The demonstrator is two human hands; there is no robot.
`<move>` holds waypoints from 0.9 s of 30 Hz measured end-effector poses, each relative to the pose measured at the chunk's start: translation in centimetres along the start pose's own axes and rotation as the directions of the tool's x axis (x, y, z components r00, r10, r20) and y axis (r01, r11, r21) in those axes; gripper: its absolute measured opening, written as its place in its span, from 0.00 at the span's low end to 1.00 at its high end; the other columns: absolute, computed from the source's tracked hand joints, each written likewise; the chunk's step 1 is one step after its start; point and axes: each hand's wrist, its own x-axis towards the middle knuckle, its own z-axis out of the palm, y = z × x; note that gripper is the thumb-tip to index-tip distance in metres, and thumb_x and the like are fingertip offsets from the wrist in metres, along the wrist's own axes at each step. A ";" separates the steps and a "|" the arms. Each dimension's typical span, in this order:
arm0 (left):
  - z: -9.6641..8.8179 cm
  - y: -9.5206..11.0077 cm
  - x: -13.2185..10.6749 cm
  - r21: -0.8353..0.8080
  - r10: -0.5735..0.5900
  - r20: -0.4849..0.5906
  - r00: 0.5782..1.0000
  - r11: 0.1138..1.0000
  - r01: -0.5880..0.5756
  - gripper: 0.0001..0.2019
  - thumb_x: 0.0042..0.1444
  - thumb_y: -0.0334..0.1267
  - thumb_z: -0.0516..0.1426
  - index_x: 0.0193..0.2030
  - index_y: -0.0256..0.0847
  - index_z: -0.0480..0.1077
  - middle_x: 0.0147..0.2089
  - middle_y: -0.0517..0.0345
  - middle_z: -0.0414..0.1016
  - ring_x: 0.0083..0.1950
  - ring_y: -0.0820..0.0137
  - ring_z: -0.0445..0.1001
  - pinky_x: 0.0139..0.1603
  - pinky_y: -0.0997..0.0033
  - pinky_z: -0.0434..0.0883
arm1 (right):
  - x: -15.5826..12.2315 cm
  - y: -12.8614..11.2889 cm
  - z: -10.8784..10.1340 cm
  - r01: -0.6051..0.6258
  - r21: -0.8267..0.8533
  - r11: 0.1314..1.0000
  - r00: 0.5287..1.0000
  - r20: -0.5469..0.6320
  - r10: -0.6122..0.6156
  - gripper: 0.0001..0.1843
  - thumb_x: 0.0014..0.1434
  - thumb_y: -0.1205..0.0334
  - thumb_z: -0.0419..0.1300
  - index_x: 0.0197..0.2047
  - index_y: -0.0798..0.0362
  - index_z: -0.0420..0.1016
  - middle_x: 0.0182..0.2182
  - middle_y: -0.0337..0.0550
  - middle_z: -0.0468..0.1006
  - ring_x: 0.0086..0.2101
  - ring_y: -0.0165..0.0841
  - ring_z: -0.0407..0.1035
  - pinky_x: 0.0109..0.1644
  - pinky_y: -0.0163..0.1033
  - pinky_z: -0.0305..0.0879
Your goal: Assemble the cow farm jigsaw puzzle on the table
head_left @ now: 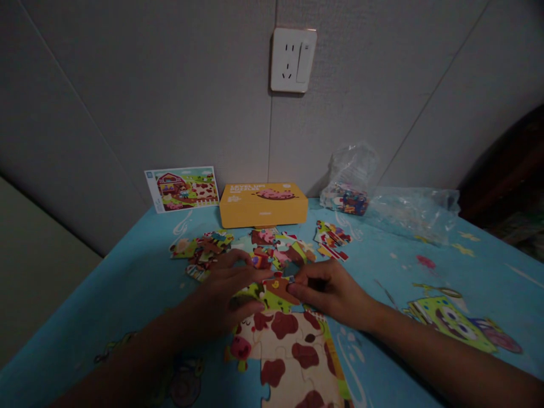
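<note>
A partly joined jigsaw puzzle (293, 354) with a brown-spotted cow lies on the blue tablecloth in front of me. Just above the cow's back, my right hand (329, 289) pinches the right side of a puzzle piece (278, 287) with brown and green print. My left hand (233, 286) is at the left of that piece, thumb and fingers apart, fingertips close to its edge; whether they touch it I cannot tell. Loose puzzle pieces (204, 252) lie in a heap beyond my left hand, and more loose pieces (263, 238) lie beyond both hands.
A yellow puzzle box (263, 212) stands against the wall. Left of it leans a farm picture card (185, 190). A clear plastic bag (352, 170) with printed pieces and another crumpled plastic bag (416, 212) lie at the back right. Several pieces (331, 238) lie right of centre.
</note>
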 end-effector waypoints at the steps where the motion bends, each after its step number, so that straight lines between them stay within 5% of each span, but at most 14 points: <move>1: 0.1 0.1 0.0 -0.018 -0.001 0.012 1.000 1.000 0.001 0.25 0.57 0.31 0.61 0.60 0.49 0.65 0.52 0.56 0.75 0.59 0.62 0.65 0.57 0.60 0.67 | 0.0 -0.1 0.0 0.015 -0.014 1.000 1.000 -0.007 -0.015 0.21 0.60 0.48 0.59 0.24 0.55 0.71 0.18 0.34 0.64 0.20 0.24 0.54 0.23 0.32 0.50; 16: 0.4 0.2 0.6 -0.090 -0.029 -0.092 0.995 0.996 0.021 0.11 0.59 0.28 0.58 0.46 0.45 0.71 0.37 0.60 0.76 0.46 0.67 0.69 0.46 0.69 0.70 | -0.3 0.3 -0.3 0.043 -0.155 0.987 0.999 0.028 -0.039 0.13 0.59 0.56 0.59 0.26 0.55 0.73 0.19 0.35 0.69 0.20 0.25 0.58 0.25 0.32 0.54; 19: 0.2 -0.1 0.7 -0.032 -0.120 -0.160 0.980 0.993 0.116 0.07 0.58 0.29 0.57 0.42 0.44 0.71 0.38 0.59 0.76 0.45 0.67 0.71 0.46 0.67 0.70 | 0.0 0.3 -0.8 0.087 -0.303 0.949 0.988 -0.097 -0.121 0.12 0.60 0.57 0.58 0.28 0.54 0.74 0.24 0.40 0.75 0.27 0.31 0.66 0.36 0.38 0.61; 23: -0.1 -0.8 0.9 -0.036 -0.321 -0.305 0.897 0.945 0.326 0.04 0.58 0.35 0.57 0.41 0.43 0.70 0.41 0.57 0.76 0.43 0.65 0.74 0.45 0.63 0.71 | 0.6 1.0 -1.8 -0.010 -0.585 0.811 0.922 -0.319 -0.218 0.09 0.61 0.58 0.60 0.39 0.52 0.77 0.38 0.47 0.78 0.42 0.42 0.68 0.52 0.51 0.59; 27: -0.4 -1.4 1.0 -0.138 -0.503 -0.401 0.766 0.860 0.492 0.07 0.57 0.41 0.58 0.38 0.42 0.67 0.35 0.60 0.74 0.33 0.69 0.73 0.36 0.67 0.73 | 0.8 1.9 -2.1 -0.044 -0.626 0.778 0.951 -0.265 -0.159 0.14 0.60 0.58 0.62 0.47 0.54 0.76 0.41 0.49 0.78 0.46 0.43 0.67 0.56 0.54 0.57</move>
